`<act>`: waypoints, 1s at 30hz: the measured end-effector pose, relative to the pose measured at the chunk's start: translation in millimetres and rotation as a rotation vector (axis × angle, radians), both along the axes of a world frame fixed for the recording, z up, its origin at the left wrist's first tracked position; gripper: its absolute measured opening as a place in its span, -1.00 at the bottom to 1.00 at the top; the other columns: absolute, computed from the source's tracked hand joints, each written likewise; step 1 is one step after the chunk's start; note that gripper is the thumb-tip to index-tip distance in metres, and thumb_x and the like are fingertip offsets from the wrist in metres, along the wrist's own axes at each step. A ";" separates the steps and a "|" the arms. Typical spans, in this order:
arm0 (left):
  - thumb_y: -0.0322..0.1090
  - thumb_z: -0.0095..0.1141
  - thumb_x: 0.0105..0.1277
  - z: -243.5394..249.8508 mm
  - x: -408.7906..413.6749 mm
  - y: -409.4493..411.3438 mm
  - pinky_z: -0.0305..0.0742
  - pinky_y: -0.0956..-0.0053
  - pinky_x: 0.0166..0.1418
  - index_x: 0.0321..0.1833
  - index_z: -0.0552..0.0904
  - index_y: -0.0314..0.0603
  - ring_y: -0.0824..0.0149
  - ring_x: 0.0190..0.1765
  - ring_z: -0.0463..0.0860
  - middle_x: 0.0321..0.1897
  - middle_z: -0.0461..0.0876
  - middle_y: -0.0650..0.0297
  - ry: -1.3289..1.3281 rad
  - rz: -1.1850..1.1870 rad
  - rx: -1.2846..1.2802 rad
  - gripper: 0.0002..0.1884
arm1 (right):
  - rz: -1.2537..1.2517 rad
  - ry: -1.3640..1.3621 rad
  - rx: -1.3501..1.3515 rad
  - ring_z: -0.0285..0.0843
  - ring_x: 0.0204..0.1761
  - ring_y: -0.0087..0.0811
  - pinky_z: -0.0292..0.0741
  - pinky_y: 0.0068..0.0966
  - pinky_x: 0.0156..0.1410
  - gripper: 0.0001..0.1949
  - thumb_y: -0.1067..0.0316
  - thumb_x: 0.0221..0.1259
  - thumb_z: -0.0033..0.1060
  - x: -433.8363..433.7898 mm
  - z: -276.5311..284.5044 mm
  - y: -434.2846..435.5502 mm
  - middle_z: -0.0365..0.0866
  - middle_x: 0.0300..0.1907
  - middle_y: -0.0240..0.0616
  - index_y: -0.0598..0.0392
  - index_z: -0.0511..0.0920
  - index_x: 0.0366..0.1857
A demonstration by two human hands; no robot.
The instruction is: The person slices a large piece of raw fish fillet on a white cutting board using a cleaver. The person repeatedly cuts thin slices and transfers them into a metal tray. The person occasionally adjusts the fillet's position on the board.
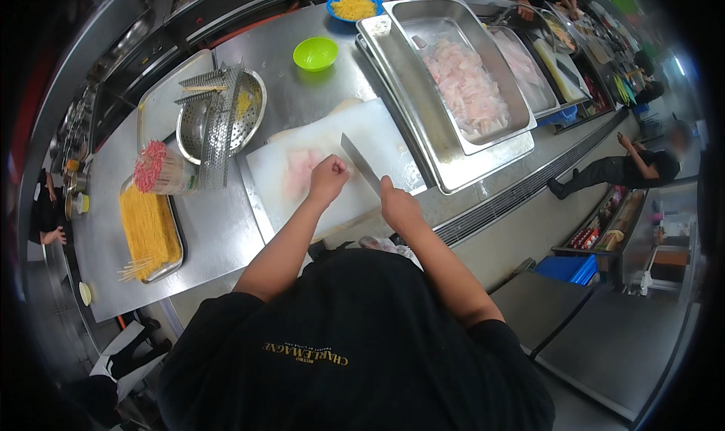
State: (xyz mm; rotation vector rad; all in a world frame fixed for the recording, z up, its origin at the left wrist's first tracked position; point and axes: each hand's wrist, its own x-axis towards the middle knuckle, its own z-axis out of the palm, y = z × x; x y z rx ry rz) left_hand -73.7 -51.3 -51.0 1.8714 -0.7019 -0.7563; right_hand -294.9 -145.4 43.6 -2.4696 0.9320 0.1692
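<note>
My right hand (401,209) grips the handle of a kitchen knife (360,163), whose broad blade points up and away over the white cutting board (368,126). My left hand (328,179) is curled into a loose fist above the board, left of the blade. Nothing shows between its fingers, though the palm side is partly hidden. Pale pink raw slices, perhaps fish or chicken (295,167), lie flat on the board just left of that hand. Beyond the board's right edge, a deep steel pan (518,129) holds a heap of thin raw slices (467,85).
A green bowl (315,54) and a blue plate of yellow shreds (354,7) stand beyond the board. To the left are a steel colander (187,130), a perforated metal piece (216,142), a tub of red-tipped skewers (180,173) and a tray of yellow strands (148,232). Other people stand around.
</note>
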 end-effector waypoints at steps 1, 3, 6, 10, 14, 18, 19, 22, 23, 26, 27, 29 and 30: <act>-0.39 0.44 0.32 3.4 2.2 0.4 0.69 0.32 -0.09 -0.04 0.74 -0.18 0.28 -0.25 0.77 -0.31 0.76 0.22 0.073 -0.014 0.041 -0.79 | 0.005 0.003 0.005 0.87 -0.03 0.37 0.71 0.29 0.08 -0.83 0.41 0.66 -0.06 -4.1 0.8 -0.8 0.86 -0.17 0.26 0.17 0.40 0.17; -0.35 0.48 0.32 8.8 2.1 0.8 0.72 0.23 0.02 0.03 0.73 -0.20 0.18 -0.13 0.81 -0.20 0.77 0.15 -0.097 -0.066 0.053 -0.73 | 0.014 0.011 0.007 0.87 -0.02 0.37 0.71 0.28 0.09 -0.82 0.41 0.67 -0.06 -10.4 2.8 -0.4 0.86 -0.16 0.25 0.17 0.40 0.18; -0.34 0.52 0.31 11.7 -10.6 -1.0 0.71 0.10 0.25 0.14 0.71 -0.25 0.00 0.13 0.80 0.04 0.76 0.02 -0.409 -0.106 0.129 -0.62 | 0.025 0.018 -0.003 0.87 -0.02 0.36 0.71 0.26 0.08 -0.80 0.42 0.66 -0.06 -15.9 5.6 4.6 0.87 -0.16 0.24 0.20 0.41 0.20; -0.29 0.56 0.27 12.0 -19.7 -9.2 0.66 -0.01 0.41 0.19 0.71 -0.31 -0.20 0.34 0.69 0.22 0.70 -0.10 -0.446 -0.181 0.233 -0.52 | 0.029 0.032 -0.013 0.88 -0.02 0.33 0.73 0.24 0.07 -0.78 0.44 0.66 -0.08 -18.5 5.6 9.0 0.87 -0.15 0.23 0.23 0.42 0.23; -0.32 0.52 0.25 13.9 -22.8 -12.3 0.66 -0.02 0.40 0.13 0.74 -0.33 -0.18 0.27 0.71 0.14 0.69 -0.09 -0.547 -0.220 0.256 -0.58 | 0.040 -0.024 -0.072 0.92 -0.08 0.28 0.77 0.22 0.02 -0.71 0.47 0.59 0.00 -6.8 -2.9 12.2 0.88 -0.19 0.21 0.18 0.44 0.29; -0.35 0.48 0.27 17.0 -20.6 -9.0 0.68 -0.04 0.40 0.03 0.75 -0.35 -0.20 0.24 0.73 0.12 0.71 -0.08 -0.586 -0.269 0.246 -0.67 | 0.024 -0.060 -0.041 0.90 -0.06 0.35 0.75 0.28 0.05 -0.76 0.39 0.63 0.06 2.8 -13.2 0.1 0.88 -0.17 0.24 0.16 0.43 0.23; -0.36 0.47 0.26 17.4 -17.6 -7.4 0.69 -0.03 0.38 0.00 0.75 -0.36 -0.21 0.23 0.74 0.12 0.72 -0.08 -0.565 -0.270 0.244 -0.69 | 0.019 -0.065 -0.022 0.89 -0.05 0.37 0.74 0.29 0.07 -0.77 0.37 0.64 0.08 -1.9 -14.2 -8.3 0.88 -0.17 0.24 0.16 0.43 0.21; -0.37 0.44 0.34 16.7 -3.0 0.0 0.77 0.11 0.25 -0.03 0.73 -0.32 -0.10 0.15 0.81 0.06 0.80 -0.02 -0.335 -0.230 0.192 -0.77 | -0.016 -0.075 0.016 0.85 -0.01 0.44 0.70 0.33 0.12 -0.74 0.25 0.70 0.13 -27.7 -13.7 -40.9 0.87 -0.13 0.28 0.12 0.44 0.24; -0.41 0.40 0.40 15.9 1.3 2.9 0.78 0.15 0.26 0.04 0.72 -0.32 -0.05 0.18 0.81 0.10 0.80 -0.01 0.006 -0.161 0.091 -0.77 | -0.036 -0.074 0.031 0.83 0.00 0.45 0.69 0.34 0.14 -0.72 0.20 0.72 0.14 -37.8 -13.4 -49.3 0.87 -0.11 0.29 0.10 0.45 0.25; -0.51 0.29 0.52 15.7 12.2 7.8 0.81 0.25 0.29 0.25 0.66 -0.33 0.07 0.23 0.81 0.18 0.78 0.02 0.870 0.061 -0.123 -0.71 | -0.176 -0.109 -0.017 0.82 0.02 0.47 0.67 0.35 0.15 -0.71 0.19 0.72 0.17 -54.5 -11.7 -68.6 0.84 -0.11 0.36 0.13 0.44 0.24; -0.55 0.25 0.54 17.3 14.3 10.9 0.82 0.27 0.32 0.33 0.63 -0.33 0.10 0.24 0.80 0.19 0.76 0.03 1.034 0.103 -0.193 -0.67 | -0.234 -0.107 -0.032 0.81 0.03 0.48 0.66 0.35 0.16 -0.71 0.19 0.72 0.17 -57.7 -9.8 -73.1 0.83 -0.11 0.39 0.13 0.44 0.24; -0.61 0.19 0.56 23.8 16.7 15.3 0.82 0.27 0.37 0.43 0.58 -0.35 0.10 0.26 0.80 0.22 0.73 0.02 1.214 0.149 -0.286 -0.59 | -0.252 -0.206 -0.033 0.81 0.00 0.50 0.67 0.33 0.11 -0.73 0.25 0.72 0.19 -63.8 -3.9 -76.0 0.84 -0.10 0.39 0.17 0.43 0.21; -0.64 0.16 0.55 28.1 16.1 16.5 0.81 0.25 0.41 0.46 0.56 -0.35 0.08 0.27 0.80 0.23 0.72 0.01 1.233 0.155 -0.309 -0.56 | -0.269 -0.250 -0.027 0.80 0.00 0.51 0.66 0.33 0.10 -0.74 0.27 0.72 0.20 -67.3 0.0 -75.1 0.84 -0.11 0.38 0.17 0.43 0.20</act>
